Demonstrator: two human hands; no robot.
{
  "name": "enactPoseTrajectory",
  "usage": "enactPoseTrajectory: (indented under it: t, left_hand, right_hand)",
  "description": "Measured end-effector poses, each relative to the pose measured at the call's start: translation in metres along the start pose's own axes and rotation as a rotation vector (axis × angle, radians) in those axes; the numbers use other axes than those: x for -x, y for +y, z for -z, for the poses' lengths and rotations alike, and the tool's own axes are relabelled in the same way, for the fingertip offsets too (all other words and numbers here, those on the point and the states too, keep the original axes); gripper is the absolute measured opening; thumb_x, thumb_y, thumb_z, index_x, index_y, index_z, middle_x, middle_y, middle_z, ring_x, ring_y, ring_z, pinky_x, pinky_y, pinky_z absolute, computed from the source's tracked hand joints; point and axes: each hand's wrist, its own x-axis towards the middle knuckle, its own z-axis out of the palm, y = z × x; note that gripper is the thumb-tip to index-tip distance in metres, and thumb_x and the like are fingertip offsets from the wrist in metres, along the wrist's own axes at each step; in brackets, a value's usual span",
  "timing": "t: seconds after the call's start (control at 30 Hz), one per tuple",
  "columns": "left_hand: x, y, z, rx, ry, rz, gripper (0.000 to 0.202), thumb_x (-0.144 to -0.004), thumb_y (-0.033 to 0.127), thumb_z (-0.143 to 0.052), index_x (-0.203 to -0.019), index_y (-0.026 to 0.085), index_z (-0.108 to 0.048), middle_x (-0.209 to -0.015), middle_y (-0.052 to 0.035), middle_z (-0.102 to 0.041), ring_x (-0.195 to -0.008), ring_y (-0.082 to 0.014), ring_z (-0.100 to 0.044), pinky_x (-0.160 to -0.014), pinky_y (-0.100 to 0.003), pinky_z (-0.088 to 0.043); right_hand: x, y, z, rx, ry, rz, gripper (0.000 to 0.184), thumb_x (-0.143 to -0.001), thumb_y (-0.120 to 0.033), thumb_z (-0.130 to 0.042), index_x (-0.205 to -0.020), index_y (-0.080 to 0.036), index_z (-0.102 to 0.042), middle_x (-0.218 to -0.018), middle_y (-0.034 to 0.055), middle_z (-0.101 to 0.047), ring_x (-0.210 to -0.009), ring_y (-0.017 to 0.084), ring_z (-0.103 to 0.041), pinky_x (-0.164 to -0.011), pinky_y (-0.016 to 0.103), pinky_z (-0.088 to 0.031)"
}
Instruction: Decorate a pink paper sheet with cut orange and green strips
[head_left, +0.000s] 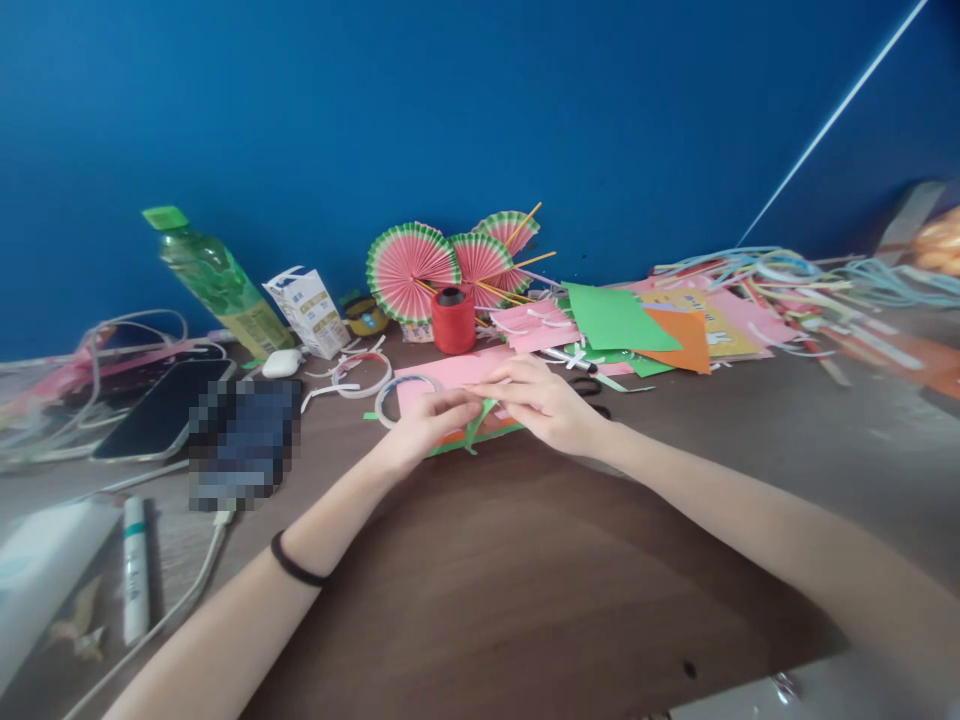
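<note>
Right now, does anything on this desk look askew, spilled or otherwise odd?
The bottle at the back left leans left, as does the carton; that looks askew, though lens distortion may exaggerate it. At the right, strips lie in a loose, messy tangle. I see no spill.

Wall (465, 110), beyond the fingers (517, 375): saturated blue, nearly full width from where I stand. Thin pale line (832, 125) slants across it, above and right of the fingers — seam or cord, cannot tell. Table (480, 560), beneath and nearer than the fingers: dark brown, wood grain visible; small dark spot (689, 669) close to its front edge, rightward. Light: soft — whitish sheen on the tabletop, far right of the fingers.
</note>
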Motion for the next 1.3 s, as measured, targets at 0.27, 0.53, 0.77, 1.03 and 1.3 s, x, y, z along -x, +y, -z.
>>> enactPoseTrajectory:
  t: [0.27, 0.53, 0.77, 1.03, 1.3]
  left_hand:
    - [0.008, 0.023, -0.015, -0.059, 0.106, 0.143, 0.023, -0.072, 0.034, -0.058, -0.077, 0.012, -0.063, -0.071, -0.0046, -0.068, -0.057, -0.0118, -0.060, -0.061, -0.026, -0.047]
    - [0.012, 0.025, -0.022, -0.263, 0.172, 0.037, 0.018, -0.074, 0.028, -0.053, -0.073, 0.013, -0.065, -0.076, -0.0046, -0.068, -0.063, -0.0140, -0.062, -0.065, -0.027, -0.048]
    - [0.014, 0.022, -0.026, -0.400, 0.207, -0.004, 0.020, -0.077, 0.023, -0.048, -0.077, 0.014, -0.066, -0.077, -0.0038, -0.068, -0.066, -0.0155, -0.063, -0.066, -0.026, -0.048]
    - [0.013, 0.023, -0.021, -0.432, 0.175, 0.000, 0.021, -0.077, 0.021, -0.048, -0.077, 0.014, -0.067, -0.071, -0.0029, -0.068, -0.066, -0.0150, -0.062, -0.066, -0.025, -0.048]
    - [0.013, 0.024, -0.020, -0.355, 0.149, 0.033, 0.019, -0.076, 0.024, -0.051, -0.074, 0.014, -0.066, -0.071, -0.0033, -0.068, -0.065, -0.0154, -0.063, -0.067, -0.027, -0.048]
  right_hand:
    - [-0.001, -0.009, 0.003, 0.075, 0.191, -0.078, 0.034, -0.082, -0.010, -0.041, -0.111, -0.019, -0.056, -0.106, 0.0081, -0.057, -0.102, 0.019, -0.049, -0.088, 0.038, -0.039]
    - [0.002, -0.018, -0.007, 0.083, 0.200, -0.137, 0.014, -0.082, -0.019, -0.050, -0.082, -0.019, -0.064, -0.083, 0.0054, -0.064, -0.081, 0.018, -0.056, -0.077, 0.035, -0.043]
    - [0.000, -0.019, -0.007, -0.109, 0.205, -0.218, 0.012, -0.078, -0.015, -0.054, -0.078, -0.019, -0.065, -0.080, 0.0042, -0.065, -0.078, 0.016, -0.059, -0.072, 0.032, -0.048]
    - [-0.001, -0.017, -0.006, -0.195, 0.170, -0.268, 0.011, -0.077, -0.015, -0.054, -0.074, -0.016, -0.065, -0.078, 0.0047, -0.065, -0.075, 0.015, -0.059, -0.071, 0.030, -0.048]
    - [-0.001, -0.015, -0.003, -0.091, 0.193, -0.188, 0.011, -0.078, -0.017, -0.054, -0.073, -0.017, -0.063, -0.075, 0.0042, -0.064, -0.073, 0.015, -0.058, -0.069, 0.030, -0.047]
